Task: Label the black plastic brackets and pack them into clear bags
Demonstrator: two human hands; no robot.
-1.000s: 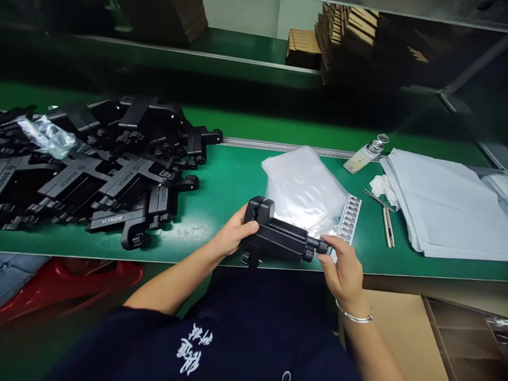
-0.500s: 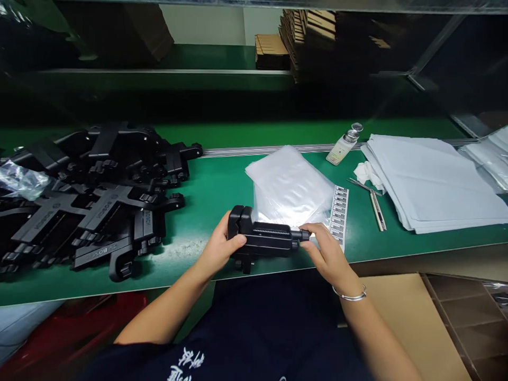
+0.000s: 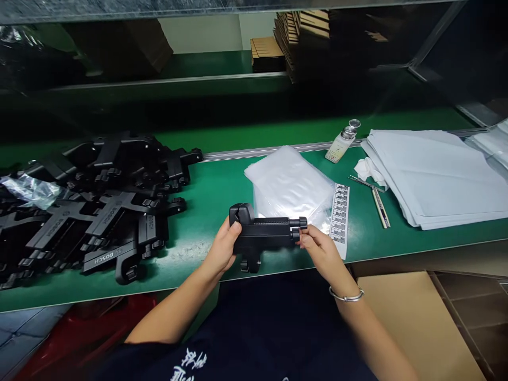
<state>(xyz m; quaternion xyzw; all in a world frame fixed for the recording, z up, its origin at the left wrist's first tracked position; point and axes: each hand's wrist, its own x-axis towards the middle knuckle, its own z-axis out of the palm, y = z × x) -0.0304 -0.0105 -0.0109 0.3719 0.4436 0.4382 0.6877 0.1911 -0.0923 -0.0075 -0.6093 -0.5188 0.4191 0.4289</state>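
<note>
At the near edge of a green workbench (image 3: 220, 190), gripping the bulky end of a black holder (image 3: 268, 232) with the left hand (image 3: 221, 250), pinching at its knobbed end with the right hand (image 3: 324, 253). Beyond, plastic bags (image 3: 291, 182) beside a label strip (image 3: 340, 212); farther, a bottle (image 3: 340, 147); behind, stacked cardboard (image 3: 266, 47).

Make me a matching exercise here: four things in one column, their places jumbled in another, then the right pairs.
Things
1. Black device
2. Label sheet
3. Slim pale tool
4. Pile of BOSCH parts

Places
A. Left part of the green table
B. In the left hand
C. Between the label sheet and the white sheets
D. At the clear bags' right edge

Pairs: 1-B; 2-D; 3-C; 4-A
</note>
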